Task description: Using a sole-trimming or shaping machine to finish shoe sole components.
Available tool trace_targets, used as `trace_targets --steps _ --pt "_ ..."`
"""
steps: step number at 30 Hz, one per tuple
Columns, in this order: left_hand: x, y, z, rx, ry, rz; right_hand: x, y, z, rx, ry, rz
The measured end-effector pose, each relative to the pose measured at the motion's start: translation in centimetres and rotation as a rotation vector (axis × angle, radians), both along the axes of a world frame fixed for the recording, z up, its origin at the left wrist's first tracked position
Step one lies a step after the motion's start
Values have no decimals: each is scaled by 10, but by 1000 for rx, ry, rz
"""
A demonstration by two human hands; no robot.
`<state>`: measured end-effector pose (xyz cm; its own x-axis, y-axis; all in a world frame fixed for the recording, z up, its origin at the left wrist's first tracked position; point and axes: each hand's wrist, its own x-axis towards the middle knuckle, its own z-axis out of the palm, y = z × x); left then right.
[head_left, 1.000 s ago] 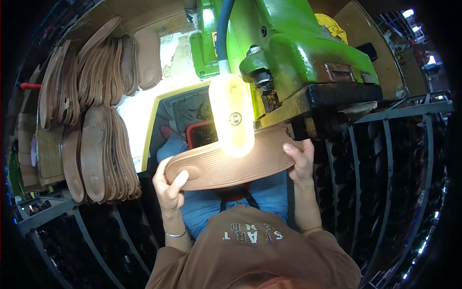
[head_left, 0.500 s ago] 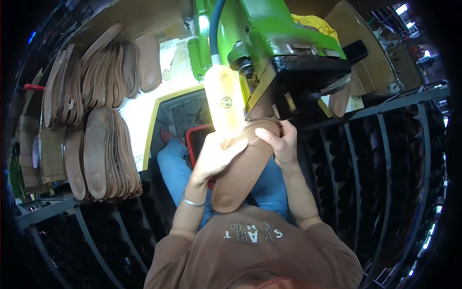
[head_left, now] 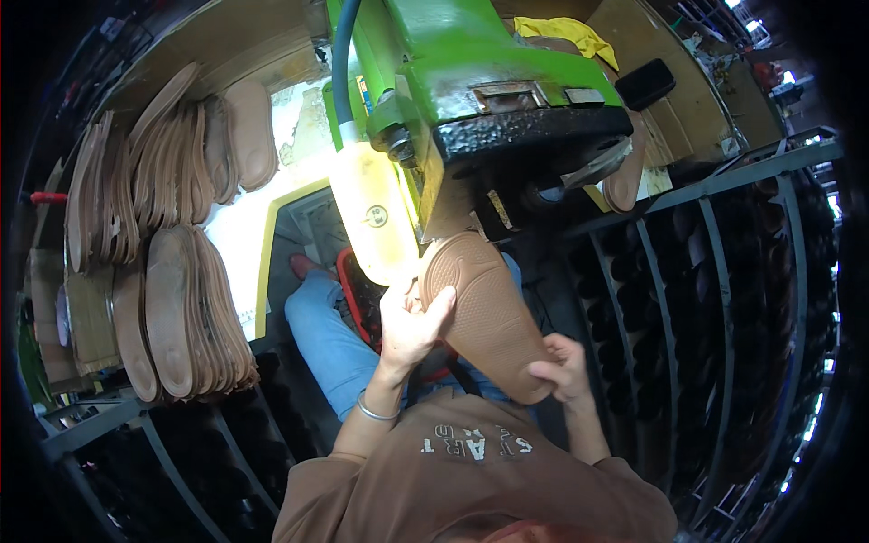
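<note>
A brown shoe sole (head_left: 484, 312) with a textured face is held between my two hands, below the head of a green machine (head_left: 507, 81). My left hand (head_left: 412, 317) grips its wide upper end, thumb on the face and fingers behind. My right hand (head_left: 563, 369) pinches the narrower lower end at its right edge. The sole slants from upper left to lower right, its upper end close to the machine's dark underside. A bright yellow lamp (head_left: 373, 213) hangs just above my left hand.
Several brown soles (head_left: 195, 312) stand in stacked rows on the table at left. A red-rimmed container (head_left: 355, 294) sits below, by my knee. Metal racks (head_left: 715, 262) with dark contents flank both sides. A cardboard box (head_left: 679, 100) and yellow cloth (head_left: 575, 38) lie behind the machine.
The sole has swung so its lower end points right instead of left. My right hand has moved from the upper end down to the lower end; my left now grips the upper end.
</note>
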<state>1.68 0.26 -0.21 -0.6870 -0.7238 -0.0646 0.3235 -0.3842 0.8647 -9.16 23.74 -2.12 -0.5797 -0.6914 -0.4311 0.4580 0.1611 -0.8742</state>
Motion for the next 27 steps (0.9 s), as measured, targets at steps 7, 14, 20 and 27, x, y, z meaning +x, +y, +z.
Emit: trace_targets --steps 7,14,20,27 --pt "-12 4 -7 22 35 -89 -70 -9 48 6 148 -214" --pt "-11 1 -13 -45 -21 -33 -99 -32 33 25 252 -107" --pt "-17 -11 1 -298 -202 -18 -39 -9 -40 185 -108 341" --pt "-15 -20 -2 -580 -473 -256 -30 -111 6 -313 384 84"
